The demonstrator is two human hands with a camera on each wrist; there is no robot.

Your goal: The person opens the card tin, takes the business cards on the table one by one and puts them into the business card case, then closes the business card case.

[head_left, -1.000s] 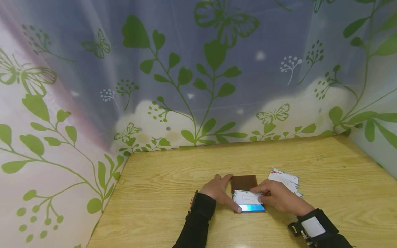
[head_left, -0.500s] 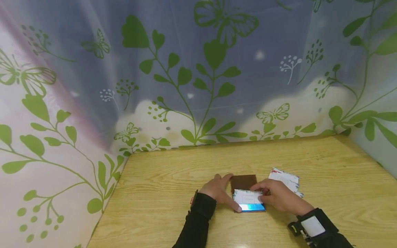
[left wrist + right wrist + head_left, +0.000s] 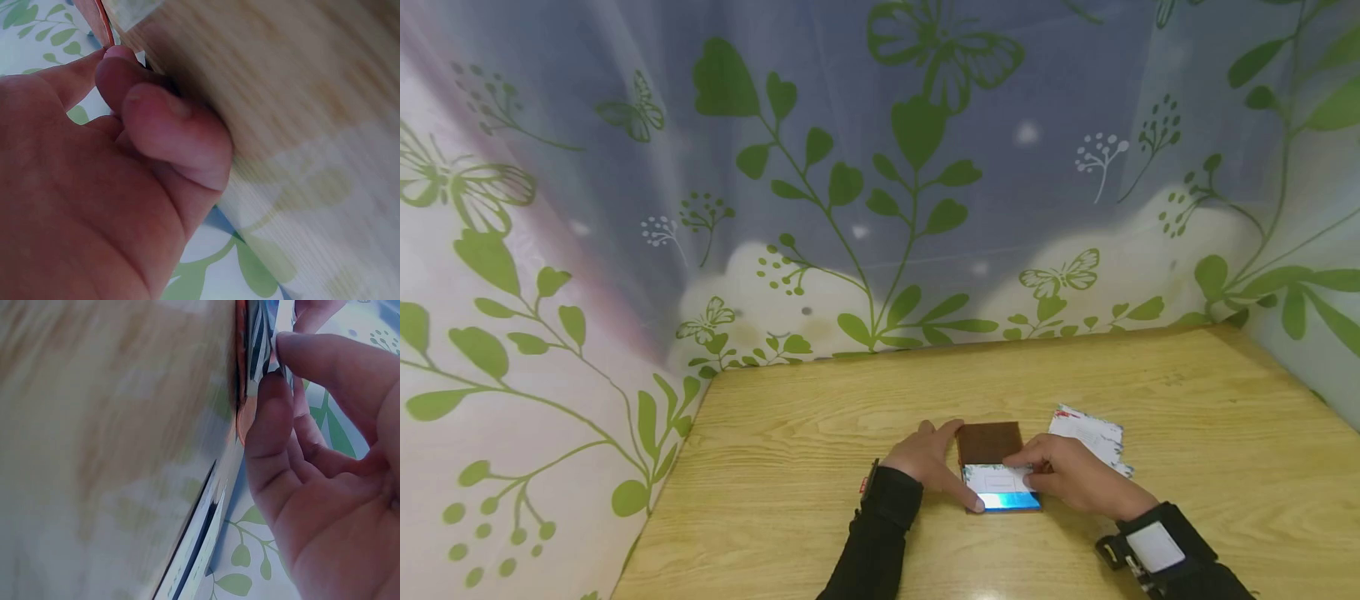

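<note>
While the left hand [image 3: 923, 460] braces, the right hand [image 3: 1078, 473] pinches.
Brown holder [image 3: 991, 442] lies on table [image 3: 790, 467]; left thumb and forefinger spread along its left edge, presumably against sliding. Right thumb and forefinger grip white card [image 3: 996, 478] over its lower half, probably for alignment.

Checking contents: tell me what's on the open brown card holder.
On the card holder: a white leaf-edged card and, nearer the person, a shiny blue strip. The right hand's grip covers the card's right end; anything beneath the card is hidden.
</note>
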